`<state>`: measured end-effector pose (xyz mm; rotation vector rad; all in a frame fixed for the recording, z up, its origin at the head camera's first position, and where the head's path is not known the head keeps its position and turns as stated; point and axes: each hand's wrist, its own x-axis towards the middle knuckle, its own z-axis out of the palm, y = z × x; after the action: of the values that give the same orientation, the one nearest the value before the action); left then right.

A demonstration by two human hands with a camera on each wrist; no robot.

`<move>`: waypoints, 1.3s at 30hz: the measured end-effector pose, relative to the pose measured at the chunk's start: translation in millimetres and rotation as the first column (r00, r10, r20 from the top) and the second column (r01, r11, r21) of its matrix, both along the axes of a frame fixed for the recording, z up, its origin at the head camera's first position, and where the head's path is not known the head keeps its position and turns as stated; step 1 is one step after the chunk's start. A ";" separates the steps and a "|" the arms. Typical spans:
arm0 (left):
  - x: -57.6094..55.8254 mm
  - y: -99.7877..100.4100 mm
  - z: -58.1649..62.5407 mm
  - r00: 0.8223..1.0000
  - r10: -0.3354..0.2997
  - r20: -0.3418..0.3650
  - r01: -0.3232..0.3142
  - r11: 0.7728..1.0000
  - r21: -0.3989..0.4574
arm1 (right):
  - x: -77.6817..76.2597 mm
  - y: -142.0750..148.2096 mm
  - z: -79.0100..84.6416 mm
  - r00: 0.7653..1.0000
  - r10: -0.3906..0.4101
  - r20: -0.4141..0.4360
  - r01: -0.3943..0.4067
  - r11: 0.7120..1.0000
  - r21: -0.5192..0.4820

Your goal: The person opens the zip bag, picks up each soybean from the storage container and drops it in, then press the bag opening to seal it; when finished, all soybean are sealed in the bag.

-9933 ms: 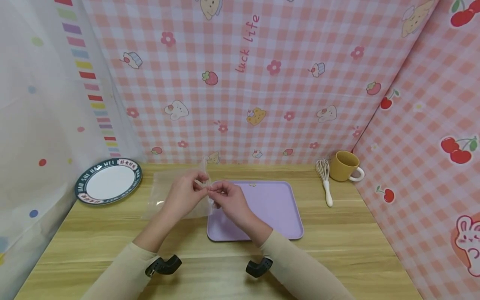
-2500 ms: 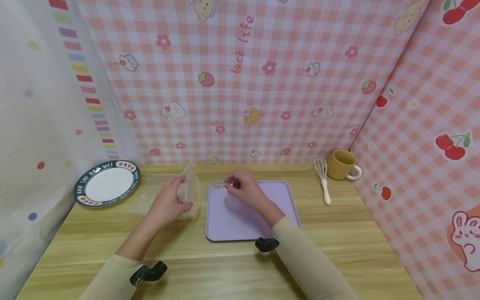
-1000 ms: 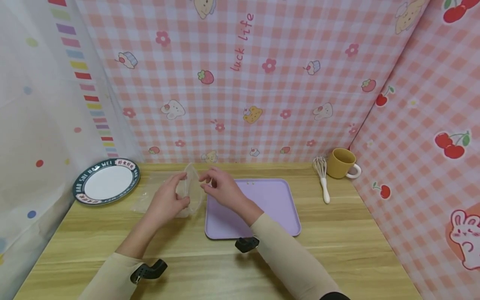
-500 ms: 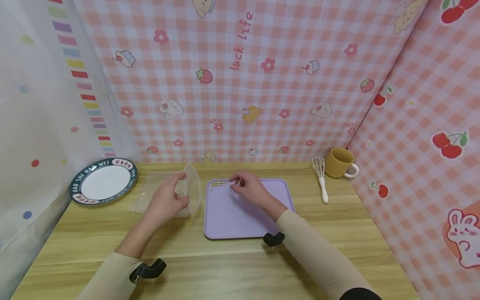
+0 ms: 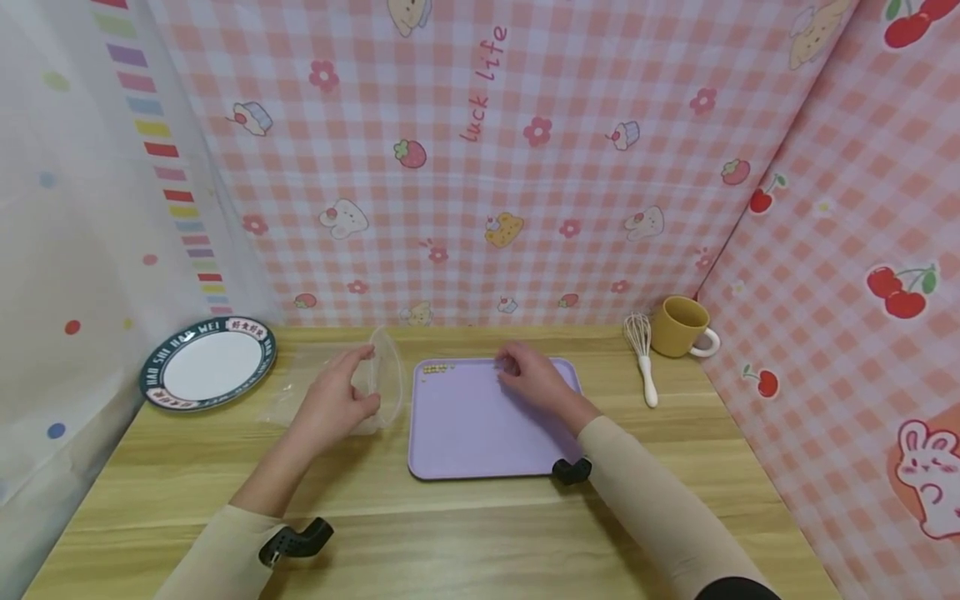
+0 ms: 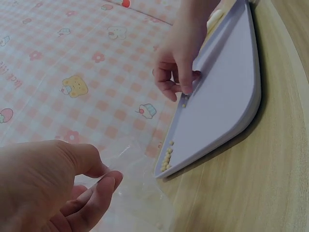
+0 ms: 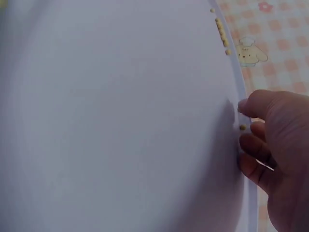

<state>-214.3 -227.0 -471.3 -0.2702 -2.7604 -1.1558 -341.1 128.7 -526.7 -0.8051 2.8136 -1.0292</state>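
Observation:
My left hand (image 5: pixel 330 398) holds the mouth of a clear plastic bag (image 5: pixel 387 379), thumb and forefinger at its edge and the mouth gaping toward the tray. A bean lies low in the bag (image 6: pixel 142 208) in the left wrist view. My right hand (image 5: pixel 534 379) is over the back edge of the lilac tray (image 5: pixel 480 433), fingers bent. In the right wrist view, a single small yellow bean (image 7: pixel 242 127), like a soybean, lies at the tray's rim between the spread thumb and fingers. Several more beans (image 5: pixel 435 368) line the tray's back left corner.
A white plate with a dark green lettered rim (image 5: pixel 153 367) stands at the left. At the back right are a whisk (image 5: pixel 647 367) with a white handle and a mustard mug (image 5: pixel 678 327). Checked cloth (image 5: pixel 450 192) rises behind the wooden table (image 5: pixel 465 533).
A second ago my right hand was at the bag's mouth; it has since moved right across the tray to its back edge, uncovering the corner beans. My left hand stays in place.

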 end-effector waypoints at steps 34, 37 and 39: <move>-1.4 1.7 2.9 1.000 -0.007 0.012 0.007 1.000 0.002 | -10.7 4.1 6.9 0.997 -0.069 0.039 0.066 0.994 0.086; -1.0 2.1 2.0 1.000 -0.010 0.024 0.010 1.000 0.006 | -6.9 2.5 7.4 0.999 -0.052 -0.005 0.052 0.998 0.046; -0.5 2.2 1.5 0.999 -0.012 0.032 0.012 1.000 0.007 | -2.1 -1.5 10.2 0.998 -0.030 -0.047 0.029 0.999 -0.016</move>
<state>-214.8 -224.8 -469.8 -0.2699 -2.7853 -1.1820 -343.2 127.2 -516.5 -0.8022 2.8688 -1.0516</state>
